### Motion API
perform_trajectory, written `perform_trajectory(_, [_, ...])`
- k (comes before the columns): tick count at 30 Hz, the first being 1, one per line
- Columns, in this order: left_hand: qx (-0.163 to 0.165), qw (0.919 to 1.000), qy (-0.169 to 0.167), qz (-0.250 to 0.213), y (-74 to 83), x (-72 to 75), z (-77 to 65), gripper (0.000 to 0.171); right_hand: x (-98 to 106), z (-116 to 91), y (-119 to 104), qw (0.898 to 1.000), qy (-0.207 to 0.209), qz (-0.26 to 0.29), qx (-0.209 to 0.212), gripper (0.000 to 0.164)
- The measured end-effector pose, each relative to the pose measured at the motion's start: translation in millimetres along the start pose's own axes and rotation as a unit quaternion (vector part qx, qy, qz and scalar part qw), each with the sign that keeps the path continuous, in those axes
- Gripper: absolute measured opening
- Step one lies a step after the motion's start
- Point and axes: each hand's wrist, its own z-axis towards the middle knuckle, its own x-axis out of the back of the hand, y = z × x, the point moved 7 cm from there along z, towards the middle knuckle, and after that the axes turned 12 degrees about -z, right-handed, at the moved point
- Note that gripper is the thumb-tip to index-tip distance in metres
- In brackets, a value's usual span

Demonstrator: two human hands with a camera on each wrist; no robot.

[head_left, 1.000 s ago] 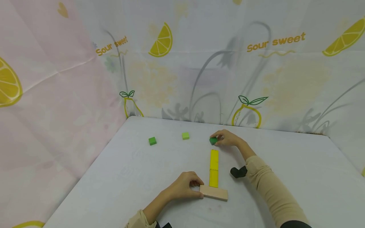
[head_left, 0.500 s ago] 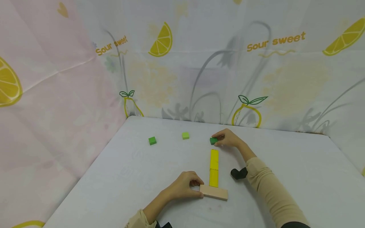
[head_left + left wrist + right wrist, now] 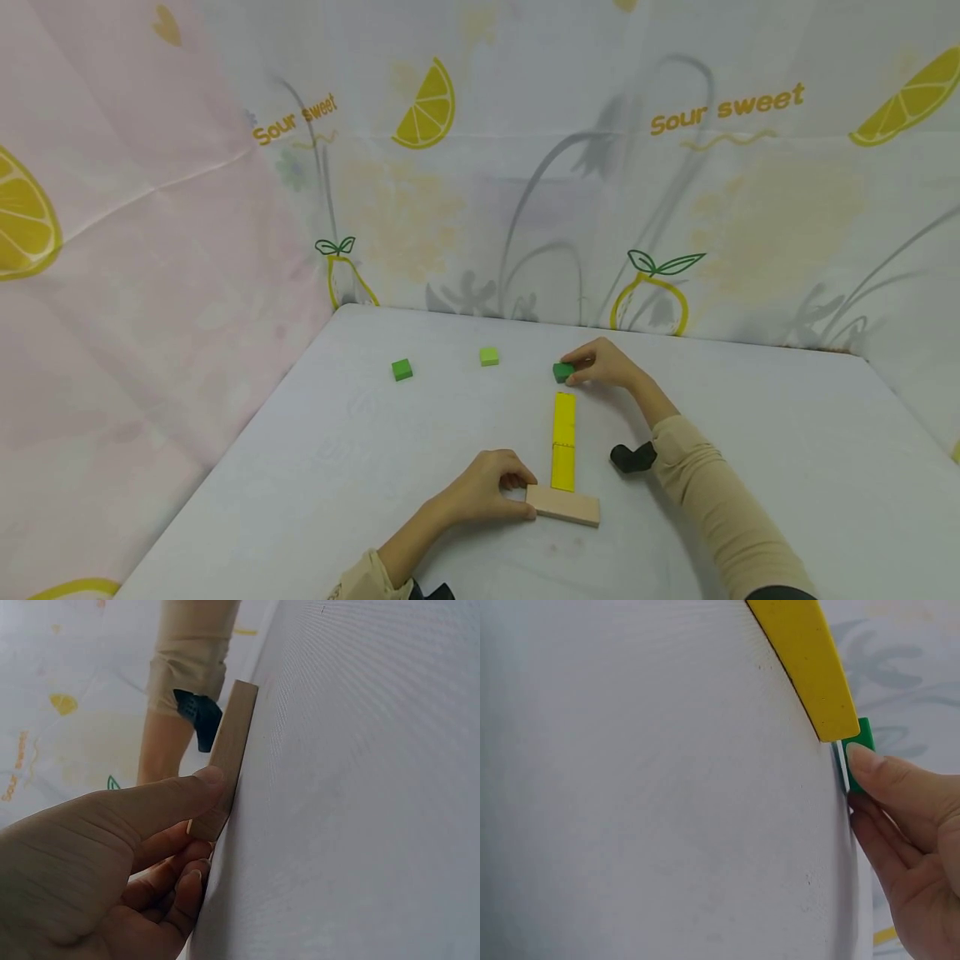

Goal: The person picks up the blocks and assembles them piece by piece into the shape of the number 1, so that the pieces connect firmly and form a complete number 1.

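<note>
Head view: your left hand (image 3: 483, 490) pinches the wooden block (image 3: 567, 507) as before; beyond it lie the yellow blocks (image 3: 564, 421); past their far end, your right hand (image 3: 609, 367), edged slightly rightward, pinches the dark green block (image 3: 561, 373).

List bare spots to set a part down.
Free: table left of the left hand, nearer than the leftmost green block; also right of the right sleeve. Crowded: the line of wooden block, yellow strip and dark green block, gripped at both ends.
</note>
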Motion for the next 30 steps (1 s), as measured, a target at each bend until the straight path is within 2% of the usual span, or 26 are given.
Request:
perform_trajectory(5, [0.000, 1.0000, 0.000, 0.001, 0.2, 0.1, 0.3, 0.029, 2.5, -4.6, -6.0, 1.000, 0.002, -0.008, 0.000, 0.037])
perform_trajectory(11, [-0.003, 1.0000, 0.001, 0.004, -0.2, 0.5, 0.4, 0.029, 8.7, -13.3, -31.9, 1.000, -0.002, -0.011, 0.014, 0.034])
perform_trajectory(19, [-0.003, 1.0000, 0.000, 0.001, -0.1, 0.0, 0.2, 0.029, 2.8, -11.4, -6.2, 1.000, -0.003, -0.015, 0.010, 0.036])
perform_trajectory(30, [0.007, 1.0000, 0.002, -0.004, 1.4, -0.2, -0.3, 0.029, -0.8, -14.3, -0.2, 1.000, -0.017, -0.003, -0.003, 0.038])
